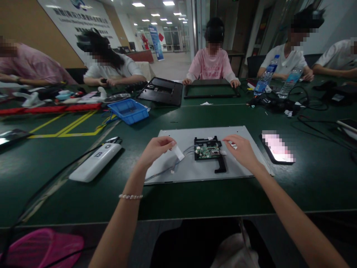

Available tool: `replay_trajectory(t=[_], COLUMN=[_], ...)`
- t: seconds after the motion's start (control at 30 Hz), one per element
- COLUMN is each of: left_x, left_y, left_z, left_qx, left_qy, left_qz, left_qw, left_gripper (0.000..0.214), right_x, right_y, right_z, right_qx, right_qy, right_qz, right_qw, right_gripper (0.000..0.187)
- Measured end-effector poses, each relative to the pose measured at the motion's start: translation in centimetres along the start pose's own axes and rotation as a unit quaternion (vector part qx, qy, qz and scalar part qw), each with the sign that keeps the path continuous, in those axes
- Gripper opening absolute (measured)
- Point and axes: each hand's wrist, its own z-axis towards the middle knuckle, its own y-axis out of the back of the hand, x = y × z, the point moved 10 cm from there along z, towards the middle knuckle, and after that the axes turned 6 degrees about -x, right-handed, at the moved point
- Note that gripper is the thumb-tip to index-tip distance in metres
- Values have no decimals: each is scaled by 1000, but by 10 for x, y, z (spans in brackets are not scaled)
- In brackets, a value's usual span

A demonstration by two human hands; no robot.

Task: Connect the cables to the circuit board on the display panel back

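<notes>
A grey metal panel (192,169) lies flat on the green table in front of me. On it sits a small green circuit board (208,150) in a black frame, with thin wires (178,160) running off to its left. My left hand (156,149) pinches a white strip of tape or connector (177,152) over the panel's left half. My right hand (242,150) rests at the board's right edge, fingers curled on a small white piece I cannot name.
A white power bank (96,162) with a black cable lies left of the panel, a lit phone (277,149) to its right. A blue bin (128,110), black display frames (163,90), water bottles (266,78) and cables crowd the far side, where several people sit working.
</notes>
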Motion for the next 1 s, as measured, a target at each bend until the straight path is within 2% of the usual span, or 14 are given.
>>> replay_trajectory(t=[0.17,0.27,0.33,0.43,0.53,0.6,0.73,0.83,1.0], left_x=[6,12,6,-16,-34,-37,-24,-10,0], left_y=[-23,-24,-21,-16,-19,-27,-50,-54,-51], left_z=[1,1,-1,-6,-12,-14,-18,-17,-16], left_qx=[37,36,16,-16,-9,28,127,135,125], left_qy=[-22,-21,-47,-122,-176,-185,-167,-143,-135], left_qz=[131,182,192,189,189,190,203,218,213], left_qw=[990,982,980,974,966,964,957,956,960], left_gripper=[19,17,20,32,25,19,13,15,29], right_x=[48,88,114,139,146,145,145,146,149], right_y=[-32,-60,-77,-97,-110,-118,-131,-133,-126], right_z=[3,-2,-7,-10,-8,-9,-19,-30,-53], right_qx=[88,151,190,226,249,264,286,289,275], right_qy=[66,143,202,250,245,236,241,242,223], right_qz=[-2,-1,-4,-6,-15,-34,-65,-58,-28], right_qw=[994,978,961,941,937,934,925,924,935], right_gripper=[32,36,31,25,25,25,23,27,68])
